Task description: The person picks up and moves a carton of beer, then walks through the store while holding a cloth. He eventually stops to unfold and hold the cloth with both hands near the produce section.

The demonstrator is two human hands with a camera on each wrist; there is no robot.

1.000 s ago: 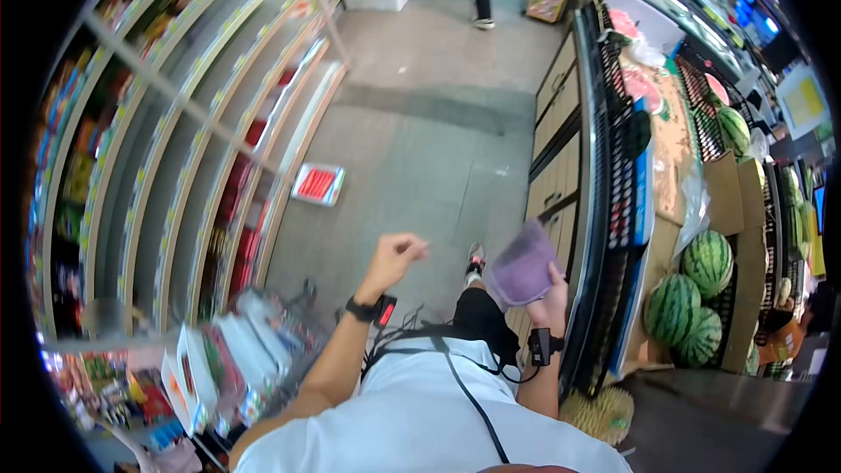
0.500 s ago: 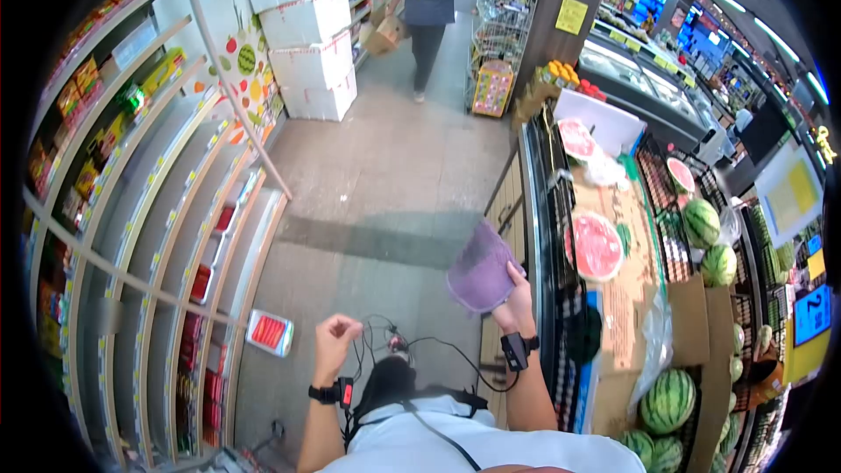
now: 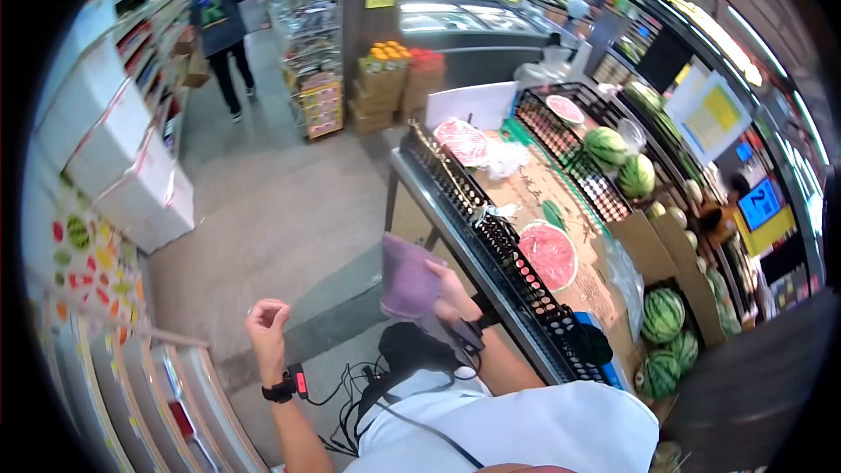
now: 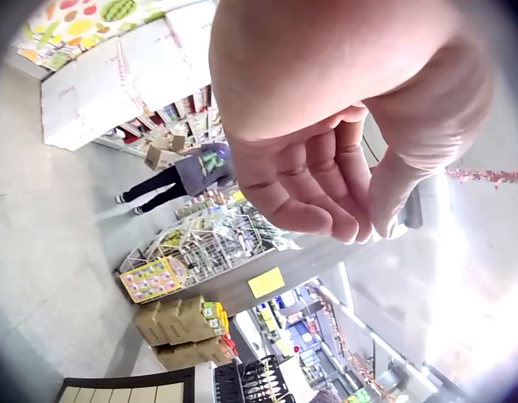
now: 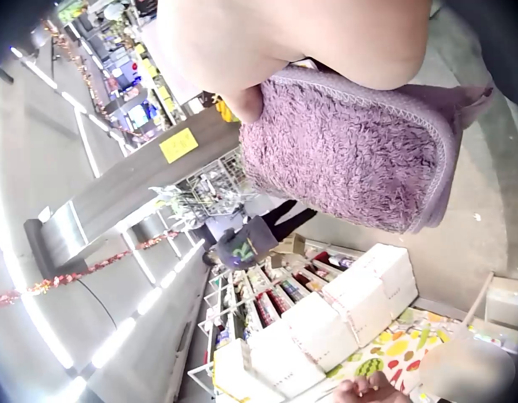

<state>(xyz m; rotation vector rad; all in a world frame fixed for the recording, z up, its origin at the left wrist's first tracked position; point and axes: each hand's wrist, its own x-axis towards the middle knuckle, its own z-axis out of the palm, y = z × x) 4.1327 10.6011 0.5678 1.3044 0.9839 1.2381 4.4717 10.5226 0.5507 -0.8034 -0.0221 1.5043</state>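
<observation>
A folded purple towel (image 3: 410, 278) with a stitched edge hangs from my right hand (image 3: 454, 294). The right wrist view shows its fluffy pile (image 5: 339, 151) up close, gripped between thumb and fingers. My right hand is beside the metal edge of the fruit stand. Out to the left over the floor, my left hand (image 3: 267, 322) holds nothing. Its fingers (image 4: 305, 180) curl loosely, with the thumb near their tips.
The fruit stand (image 3: 473, 250) on the right carries black crates, cut watermelon (image 3: 547, 256) and whole watermelons (image 3: 663, 315). White boxes (image 3: 131, 175) are stacked at left, above shelves (image 3: 123, 385). A person (image 3: 221, 31) with a carton is in the aisle beyond, near a wire rack (image 3: 314, 44).
My view has swung to the right and lifted, bringing more of the fruit stand into sight. The person has walked farther along the aisle. My right hand keeps its grip on the towel.
</observation>
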